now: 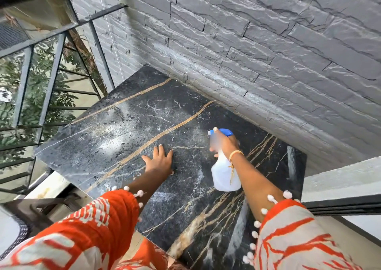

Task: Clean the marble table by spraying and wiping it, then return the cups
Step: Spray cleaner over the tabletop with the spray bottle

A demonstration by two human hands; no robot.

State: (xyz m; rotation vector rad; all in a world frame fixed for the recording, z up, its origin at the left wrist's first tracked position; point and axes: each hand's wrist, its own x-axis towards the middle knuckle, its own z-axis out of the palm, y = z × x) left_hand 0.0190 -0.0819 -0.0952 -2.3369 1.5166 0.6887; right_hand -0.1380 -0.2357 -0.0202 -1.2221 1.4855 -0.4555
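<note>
The black marble table (115, 138) with gold and white veins fills the middle of the view; pale wet or dusty patches mark its left half. My right hand (224, 144) grips a white spray bottle (223, 175) with a blue trigger head, held above the table's right side, nozzle pointing left. My left hand (160, 160) lies flat on the tabletop with fingers spread; a dark edge shows under its palm, and I cannot tell whether it is a cloth. No cups are in view.
A grey stone-brick wall (268, 53) runs along the table's far and right sides. A dark metal railing (51, 84) with foliage behind it stands to the left. A white ledge (340, 179) and a dark frame border the right.
</note>
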